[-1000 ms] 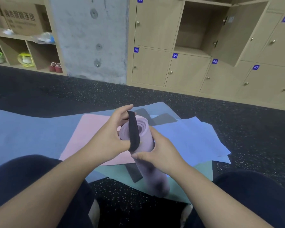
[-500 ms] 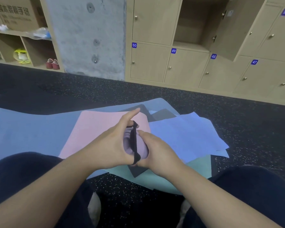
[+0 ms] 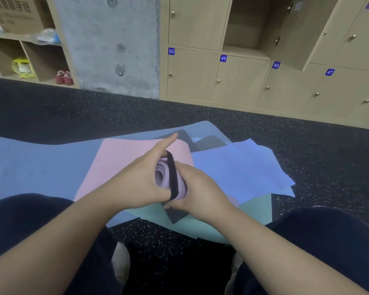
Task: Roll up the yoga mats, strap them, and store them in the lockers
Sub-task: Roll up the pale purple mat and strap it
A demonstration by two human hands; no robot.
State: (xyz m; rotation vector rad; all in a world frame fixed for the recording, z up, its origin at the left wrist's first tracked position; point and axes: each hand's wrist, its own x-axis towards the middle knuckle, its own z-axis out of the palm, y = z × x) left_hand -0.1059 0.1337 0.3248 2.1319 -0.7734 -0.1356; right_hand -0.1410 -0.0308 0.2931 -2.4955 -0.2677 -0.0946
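Endwise, rolled mat (image 3: 182,188) (black strap (image 3: 172,175) around) sits between both hands' grip.

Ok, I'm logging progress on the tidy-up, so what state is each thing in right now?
Purple mat: rolled up, held end-on between both hands.
Black strap: looped across the roll's end.
Left hand: pinches the strap, forefinger straight.
Right hand: grips the roll.
Pink mat: flat, unrolled.
Blue mat: flat, unrolled.
Green mat: flat, under the others.
Open locker: door swung open, nothing visible inside.
Locker 49: shut.

I've got dark speckled floor (image 3: 307,145) here, with flat mats piled mid-frame: blue (image 3: 30,167), pink (image 3: 124,158), periwinkle (image 3: 243,171), teal (image 3: 254,211).
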